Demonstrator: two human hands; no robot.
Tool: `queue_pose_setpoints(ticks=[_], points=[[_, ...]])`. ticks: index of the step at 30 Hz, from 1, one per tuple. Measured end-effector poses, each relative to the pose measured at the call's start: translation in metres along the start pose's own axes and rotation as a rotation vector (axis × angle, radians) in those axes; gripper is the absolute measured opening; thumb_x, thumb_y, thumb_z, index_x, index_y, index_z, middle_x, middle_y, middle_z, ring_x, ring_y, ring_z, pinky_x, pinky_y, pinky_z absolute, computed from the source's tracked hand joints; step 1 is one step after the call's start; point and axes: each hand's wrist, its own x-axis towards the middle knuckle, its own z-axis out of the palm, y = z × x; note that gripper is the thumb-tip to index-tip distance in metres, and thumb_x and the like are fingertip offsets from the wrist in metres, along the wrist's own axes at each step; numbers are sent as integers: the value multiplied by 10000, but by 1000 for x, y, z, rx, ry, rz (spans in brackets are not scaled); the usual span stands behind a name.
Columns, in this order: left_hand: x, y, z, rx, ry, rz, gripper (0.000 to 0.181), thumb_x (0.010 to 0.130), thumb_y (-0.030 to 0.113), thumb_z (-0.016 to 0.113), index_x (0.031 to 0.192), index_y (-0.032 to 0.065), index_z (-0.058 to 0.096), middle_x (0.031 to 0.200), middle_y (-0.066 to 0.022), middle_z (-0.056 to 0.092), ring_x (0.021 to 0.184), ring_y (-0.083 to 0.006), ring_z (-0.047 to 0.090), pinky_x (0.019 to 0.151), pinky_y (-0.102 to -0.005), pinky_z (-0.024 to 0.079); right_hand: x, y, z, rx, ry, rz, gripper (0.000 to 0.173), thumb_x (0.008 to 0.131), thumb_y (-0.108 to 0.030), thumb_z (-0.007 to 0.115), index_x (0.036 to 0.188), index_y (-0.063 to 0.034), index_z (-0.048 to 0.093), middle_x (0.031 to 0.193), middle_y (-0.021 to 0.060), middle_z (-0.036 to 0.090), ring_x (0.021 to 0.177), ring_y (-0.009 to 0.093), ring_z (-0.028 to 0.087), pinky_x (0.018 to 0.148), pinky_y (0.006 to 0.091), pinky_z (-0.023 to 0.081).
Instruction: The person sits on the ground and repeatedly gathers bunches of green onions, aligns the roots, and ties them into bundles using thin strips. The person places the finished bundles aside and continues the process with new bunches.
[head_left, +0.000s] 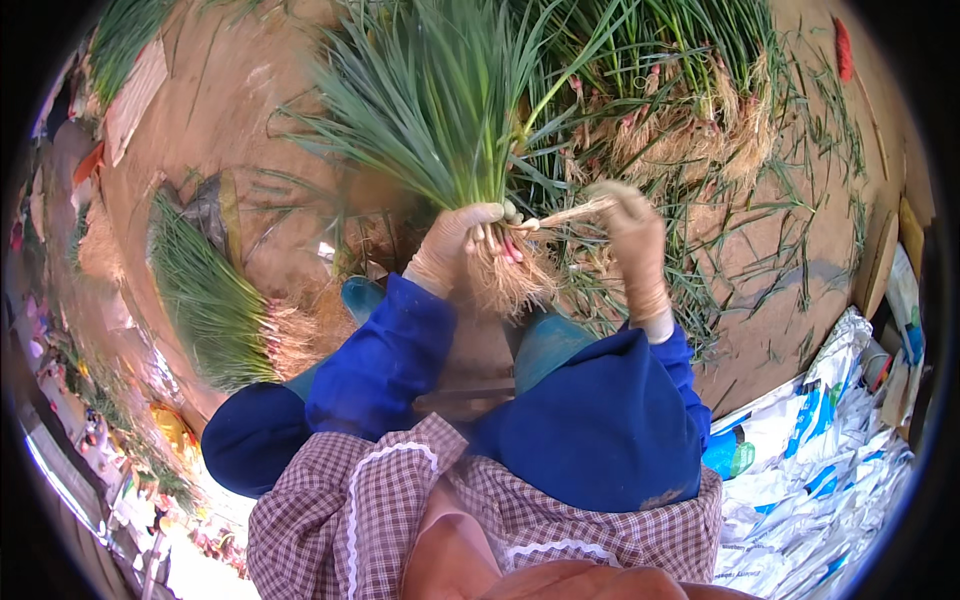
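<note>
My left hand (450, 238), in a pale, thin glove, grips a thick bunch of spring onions (446, 112) just above their bulbs. Green leaves fan upward from it, while tan roots (514, 281) hang below between my knees. Some bulbs are white, others pink. To the right, my gloved right hand (637, 236) pinches a pale fibrous strand (574, 214). This strand stretches taut toward a white bulb at the bunch's right side; whether it is root or peeled skin I cannot tell.
A large heap of spring onions (690, 112) lies at the upper right. Another bundle (214, 292) rests at left. Leaf scraps (690, 292) litter the brown floor. White-and-blue plastic sacking (810, 465) covers the lower right. A red object (843, 49) lies at the far right.
</note>
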Motion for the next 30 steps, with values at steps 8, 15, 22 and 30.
queue_pose_setpoints(ticks=[8, 15, 22, 30], points=[[-12, 1, 12, 123, 104, 65, 236, 770, 128, 675, 930, -41, 633, 782, -126, 655, 692, -251, 662, 698, -368, 564, 22, -24, 58, 39, -156, -8, 260, 913, -239, 567, 1106, -82, 643, 978, 77, 641, 778, 165, 618, 703, 289, 512], [-15, 2, 3, 294, 155, 27, 261, 748, 157, 671, 882, -65, 643, 719, -145, 658, 567, -215, 651, 533, -286, 554, 8, -28, 57, 155, -353, 104, 295, 855, -284, 657, 955, -6, 648, 883, 144, 656, 820, 206, 639, 722, 326, 494], [2, -26, -6, 15, 217, -15, 203, 770, 146, 613, 839, -44, 637, 776, -161, 659, 589, -212, 614, 553, -300, 517, 4, -22, 59, 147, -390, 219, 320, 854, -290, 675, 910, 21, 627, 807, 150, 642, 748, 209, 634, 677, 337, 493], [0, -13, -16, 100, 115, -9, 256, 775, 75, 607, 1015, -4, 571, 778, -111, 639, 696, -228, 628, 1023, -421, 419, -5, 5, 21, 800, -61, 433, 198, 891, -217, 633, 750, -101, 557, 644, -39, 452, 548, 66, 433, 497, 216, 357]])
